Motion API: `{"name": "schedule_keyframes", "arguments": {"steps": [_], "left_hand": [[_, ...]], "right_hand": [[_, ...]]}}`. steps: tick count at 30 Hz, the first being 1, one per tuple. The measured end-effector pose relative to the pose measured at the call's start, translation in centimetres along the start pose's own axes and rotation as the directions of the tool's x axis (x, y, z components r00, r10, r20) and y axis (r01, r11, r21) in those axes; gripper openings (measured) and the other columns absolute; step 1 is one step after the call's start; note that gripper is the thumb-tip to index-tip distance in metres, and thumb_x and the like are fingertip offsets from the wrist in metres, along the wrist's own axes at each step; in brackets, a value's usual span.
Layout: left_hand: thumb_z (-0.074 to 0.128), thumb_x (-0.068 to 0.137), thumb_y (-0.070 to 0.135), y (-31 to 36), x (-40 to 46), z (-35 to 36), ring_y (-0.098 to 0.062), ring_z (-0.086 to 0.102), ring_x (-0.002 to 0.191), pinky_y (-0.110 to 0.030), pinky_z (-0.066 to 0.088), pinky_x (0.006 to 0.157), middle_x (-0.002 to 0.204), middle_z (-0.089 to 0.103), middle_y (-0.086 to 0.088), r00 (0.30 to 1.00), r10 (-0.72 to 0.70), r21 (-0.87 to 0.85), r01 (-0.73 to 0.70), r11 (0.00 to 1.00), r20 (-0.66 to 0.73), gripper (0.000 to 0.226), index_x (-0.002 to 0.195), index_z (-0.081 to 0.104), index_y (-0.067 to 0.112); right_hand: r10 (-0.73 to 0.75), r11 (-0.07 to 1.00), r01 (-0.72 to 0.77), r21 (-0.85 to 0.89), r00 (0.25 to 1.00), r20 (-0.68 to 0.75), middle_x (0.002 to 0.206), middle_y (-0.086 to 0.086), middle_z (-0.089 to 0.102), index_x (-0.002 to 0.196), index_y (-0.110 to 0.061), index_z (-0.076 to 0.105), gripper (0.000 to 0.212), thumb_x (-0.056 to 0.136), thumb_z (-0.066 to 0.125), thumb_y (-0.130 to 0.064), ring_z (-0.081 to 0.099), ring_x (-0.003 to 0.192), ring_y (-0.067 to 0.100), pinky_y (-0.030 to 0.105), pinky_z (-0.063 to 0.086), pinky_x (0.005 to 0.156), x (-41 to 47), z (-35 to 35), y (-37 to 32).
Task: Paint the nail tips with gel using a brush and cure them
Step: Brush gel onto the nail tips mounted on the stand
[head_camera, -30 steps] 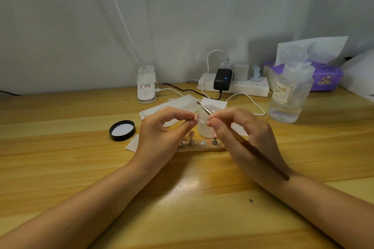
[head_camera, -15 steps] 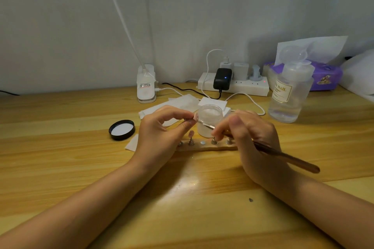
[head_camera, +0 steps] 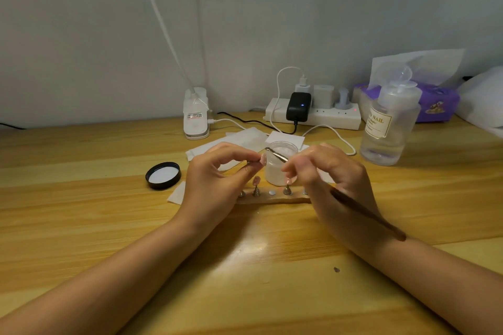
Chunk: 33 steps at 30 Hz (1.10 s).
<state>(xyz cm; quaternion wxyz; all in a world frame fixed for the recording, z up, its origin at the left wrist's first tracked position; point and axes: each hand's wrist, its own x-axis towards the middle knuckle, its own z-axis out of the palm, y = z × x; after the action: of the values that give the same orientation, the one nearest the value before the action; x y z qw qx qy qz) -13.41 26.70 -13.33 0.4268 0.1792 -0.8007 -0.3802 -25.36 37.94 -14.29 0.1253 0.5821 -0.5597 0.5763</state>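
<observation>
Clear plastic bottle (head_camera: 388, 128) at right reads "NAIL"; its smaller print is illegible. At centre frame, left hand (head_camera: 217, 179) pinches a nail tip (head_camera: 263, 158); right hand (head_camera: 332, 179) grips the brush (head_camera: 362, 211), bristles blurred over the jar (head_camera: 280, 163).

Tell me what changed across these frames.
The right hand swung the brush: half a second ago its tip met the nail tip; now the tip is raised over the gel jar, handle angled back toward the wrist. The left hand went on pinching the nail tip. The black lid stayed put.
</observation>
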Motion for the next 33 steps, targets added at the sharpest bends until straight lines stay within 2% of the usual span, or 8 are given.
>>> {"name": "schedule_keyframes", "arguments": {"steps": [4,8,14,19,23,26,29,33], "left_hand": [[0.072,0.073,0.009,-0.09,0.03,0.04,-0.005,0.061,0.080,-0.012,0.045,0.073,0.082,0.068,0.005,1.000,0.021,-0.021,-0.022,1.000,-0.008,0.011,0.082,0.071,0.016],[0.072,0.074,0.009,-0.16,0.03,0.00,-0.004,0.061,0.080,-0.012,0.044,0.073,0.081,0.068,0.005,1.000,0.021,-0.034,-0.021,0.999,-0.007,0.009,0.082,0.073,0.014],[0.072,0.073,0.009,0.02,0.03,0.02,-0.005,0.061,0.080,-0.013,0.045,0.073,0.081,0.067,0.006,1.000,0.025,-0.032,-0.025,0.999,-0.009,0.011,0.082,0.072,0.016],[0.071,0.074,0.010,0.07,-0.03,-0.02,-0.004,0.061,0.081,-0.011,0.045,0.073,0.082,0.067,0.005,0.999,0.030,-0.013,-0.030,0.999,-0.017,0.010,0.084,0.072,0.014],[0.071,0.074,0.009,0.21,-0.08,-0.05,-0.004,0.061,0.081,-0.011,0.045,0.073,0.083,0.068,0.004,1.000,0.030,-0.013,-0.030,0.999,-0.010,0.011,0.084,0.073,0.013],[0.071,0.074,0.008,0.23,-0.08,-0.06,-0.004,0.061,0.081,-0.011,0.045,0.074,0.082,0.067,0.005,0.999,0.027,-0.012,-0.027,1.000,-0.018,0.011,0.084,0.072,0.014],[0.071,0.075,0.008,0.22,-0.12,-0.09,-0.004,0.061,0.082,-0.012,0.045,0.074,0.083,0.068,0.005,1.000,0.021,0.000,-0.021,1.000,-0.011,0.011,0.085,0.073,0.013],[0.071,0.075,0.011,0.33,-0.11,-0.12,-0.003,0.060,0.082,-0.011,0.044,0.075,0.083,0.068,0.007,1.000,0.014,-0.008,-0.015,1.000,-0.013,0.010,0.084,0.072,0.014]], "right_hand": [[-0.066,0.995,0.069,-0.066,0.997,0.049,0.062,0.001,0.062,0.068,-0.007,0.067,0.032,0.086,0.046,-0.024,0.055,0.060,0.019,0.044,0.044,0.060,-0.07,0.15,-0.02],[-0.087,0.995,0.088,-0.041,0.996,0.016,0.059,-0.005,0.058,0.061,-0.009,0.065,0.037,0.087,0.042,-0.021,0.054,0.058,0.015,0.042,0.043,0.060,-0.17,-0.17,-0.13],[-0.035,0.995,0.039,-0.088,0.998,0.047,0.065,0.002,0.061,0.070,-0.006,0.065,0.035,0.087,0.044,-0.028,0.055,0.063,0.020,0.044,0.044,0.061,-0.03,0.19,0.05],[-0.064,0.998,0.065,-0.012,0.997,0.047,0.058,-0.006,0.057,0.061,-0.011,0.064,0.042,0.090,0.036,-0.022,0.052,0.063,0.001,0.034,0.041,0.067,-0.30,-0.10,0.05],[-0.022,1.000,0.022,-0.004,1.000,0.002,0.062,-0.004,0.058,0.067,-0.010,0.064,0.041,0.090,0.033,-0.024,0.053,0.066,0.006,0.034,0.043,0.065,-0.20,-0.16,0.03],[-0.017,0.999,0.019,-0.044,0.999,0.044,0.069,-0.008,0.058,0.073,-0.011,0.066,0.038,0.091,0.036,-0.026,0.055,0.070,0.008,0.034,0.045,0.066,-0.08,0.03,0.05],[-0.031,0.999,0.032,-0.015,0.998,0.062,0.063,-0.006,0.059,0.067,-0.013,0.065,0.041,0.091,0.035,-0.025,0.053,0.067,0.001,0.029,0.041,0.070,-0.31,-0.01,0.07],[-0.013,0.999,0.013,0.050,1.000,0.013,0.057,0.000,0.059,0.064,-0.023,0.058,0.038,0.092,0.031,-0.023,0.053,0.063,0.003,0.026,0.041,0.069,-0.42,-0.30,-0.11]]}}
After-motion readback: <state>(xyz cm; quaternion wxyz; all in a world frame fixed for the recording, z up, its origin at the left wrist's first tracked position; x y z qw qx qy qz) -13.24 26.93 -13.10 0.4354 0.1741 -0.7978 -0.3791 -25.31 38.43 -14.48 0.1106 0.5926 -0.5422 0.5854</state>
